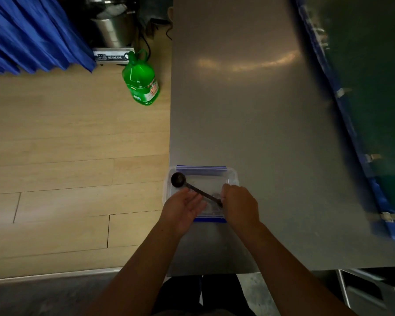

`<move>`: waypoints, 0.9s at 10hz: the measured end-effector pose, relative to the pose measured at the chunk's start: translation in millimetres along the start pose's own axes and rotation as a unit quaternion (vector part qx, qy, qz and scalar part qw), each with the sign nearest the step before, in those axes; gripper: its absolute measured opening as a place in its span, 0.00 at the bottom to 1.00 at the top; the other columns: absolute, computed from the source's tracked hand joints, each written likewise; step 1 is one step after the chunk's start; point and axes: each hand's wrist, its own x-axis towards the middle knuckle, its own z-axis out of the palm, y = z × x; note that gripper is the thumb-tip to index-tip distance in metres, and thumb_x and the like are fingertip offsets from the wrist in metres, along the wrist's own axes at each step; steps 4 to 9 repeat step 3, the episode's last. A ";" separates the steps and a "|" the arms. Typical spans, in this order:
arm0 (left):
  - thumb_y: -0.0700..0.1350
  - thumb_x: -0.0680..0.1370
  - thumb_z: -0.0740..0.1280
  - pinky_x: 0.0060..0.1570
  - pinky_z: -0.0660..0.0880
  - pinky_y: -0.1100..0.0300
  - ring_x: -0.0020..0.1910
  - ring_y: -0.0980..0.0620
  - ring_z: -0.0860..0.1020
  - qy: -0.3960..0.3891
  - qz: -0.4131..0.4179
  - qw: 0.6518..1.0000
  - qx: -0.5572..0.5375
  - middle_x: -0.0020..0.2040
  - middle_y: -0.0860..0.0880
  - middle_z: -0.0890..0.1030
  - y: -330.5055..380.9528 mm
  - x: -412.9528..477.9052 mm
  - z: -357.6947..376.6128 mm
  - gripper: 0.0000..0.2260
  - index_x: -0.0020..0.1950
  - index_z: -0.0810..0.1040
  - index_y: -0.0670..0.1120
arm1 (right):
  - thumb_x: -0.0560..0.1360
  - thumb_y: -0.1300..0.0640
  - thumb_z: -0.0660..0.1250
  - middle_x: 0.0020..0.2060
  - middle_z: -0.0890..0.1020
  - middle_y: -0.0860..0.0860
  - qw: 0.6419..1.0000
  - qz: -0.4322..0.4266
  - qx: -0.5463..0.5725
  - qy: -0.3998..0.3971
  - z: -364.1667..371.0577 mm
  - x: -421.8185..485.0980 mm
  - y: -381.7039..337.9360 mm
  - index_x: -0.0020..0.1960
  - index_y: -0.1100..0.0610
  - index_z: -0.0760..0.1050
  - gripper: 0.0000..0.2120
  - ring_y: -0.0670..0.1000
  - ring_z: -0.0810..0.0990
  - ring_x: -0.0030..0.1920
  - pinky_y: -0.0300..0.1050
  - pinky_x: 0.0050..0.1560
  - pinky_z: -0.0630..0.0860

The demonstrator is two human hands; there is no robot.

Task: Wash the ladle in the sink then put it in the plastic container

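A dark ladle (187, 184) lies slantwise across a clear plastic container (232, 176) with blue clips, its bowl at the far left corner. The container sits at the near left edge of a steel table (249, 99). My right hand (238, 207) is closed around the end of the ladle's handle at the container's near right. My left hand (183, 210) is open, palm up, over the container's near left corner, just under the handle's middle. Whether it touches the handle is unclear. No sink is in view.
A green plastic jug (141, 82) stands on the wooden floor left of the table. Behind it a steel pot (114, 30) rests on an induction cooker, beside a blue curtain (32, 35). A dark green wall with blue edging runs along the table's right side.
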 end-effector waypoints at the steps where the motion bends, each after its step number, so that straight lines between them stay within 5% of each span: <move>1: 0.38 0.79 0.63 0.57 0.78 0.46 0.61 0.38 0.79 -0.002 -0.001 1.000 0.004 0.63 0.35 0.79 1.0 -2.4 1.4 0.12 0.62 0.75 0.38 | 0.77 0.54 0.68 0.47 0.83 0.54 1.000 -0.005 -0.017 -0.007 -1.5 -0.4 -0.4 0.54 0.56 0.75 0.09 0.51 0.82 0.44 0.42 0.43 0.78; 3: 0.36 0.78 0.64 0.52 0.79 0.48 0.59 0.39 0.80 -0.014 0.013 1.000 0.010 0.60 0.36 0.80 3.6 -9.1 -1.8 0.08 0.56 0.77 0.38 | 0.78 0.56 0.66 0.43 0.81 0.53 1.000 0.003 -0.020 -0.003 -4.3 -2.0 0.3 0.49 0.55 0.76 0.03 0.49 0.78 0.38 0.39 0.36 0.71; 9: 0.36 0.78 0.64 0.52 0.79 0.48 0.59 0.39 0.80 -0.014 0.013 1.000 0.010 0.60 0.36 0.80 3.6 -9.1 -1.8 0.08 0.56 0.77 0.38 | 0.78 0.56 0.66 0.43 0.81 0.53 1.000 0.003 -0.020 -0.003 -4.3 -2.0 0.3 0.49 0.55 0.76 0.03 0.49 0.78 0.38 0.39 0.36 0.71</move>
